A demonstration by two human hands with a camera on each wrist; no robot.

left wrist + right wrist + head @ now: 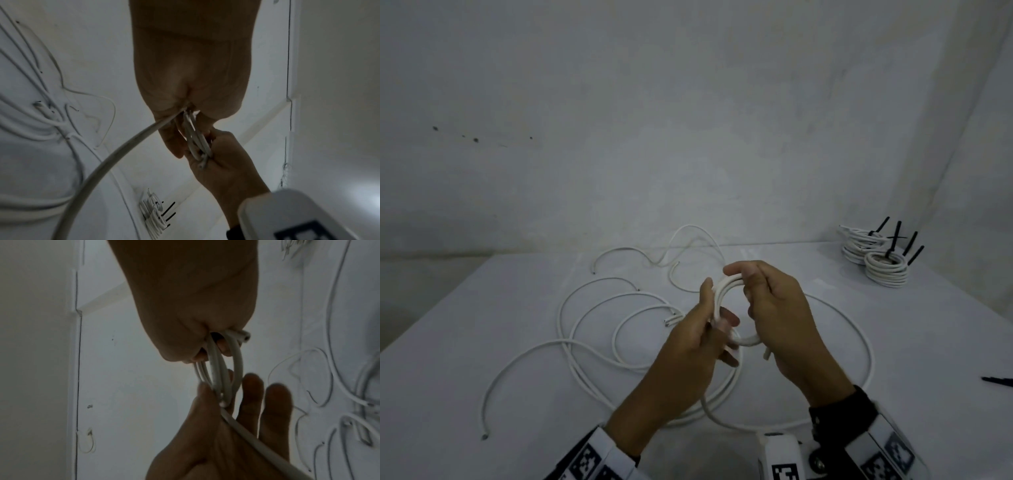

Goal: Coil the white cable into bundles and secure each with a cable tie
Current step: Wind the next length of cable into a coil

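Note:
Above the table's middle, both hands hold a small coil of white cable (749, 341). My left hand (717, 310) pinches the coil's left side between thumb and fingers. My right hand (743, 286) curls its fingers round the top and right side. A short cable end (767, 355) sticks out below the right palm. The rest of this cable trails in a wide loop (861, 337) over the table. The left wrist view shows the coil (197, 142) between the left hand (180, 139) and the right hand (224, 164). The right wrist view shows the coil (218, 369) edge-on, under the right hand (197, 344).
Several loose white cables (592, 308) lie curled on the white table (465, 342) to the left and behind the hands. Tied bundles with black cable ties (887, 270) are stacked at the back right corner. One black cable tie (998, 381) lies at the right edge.

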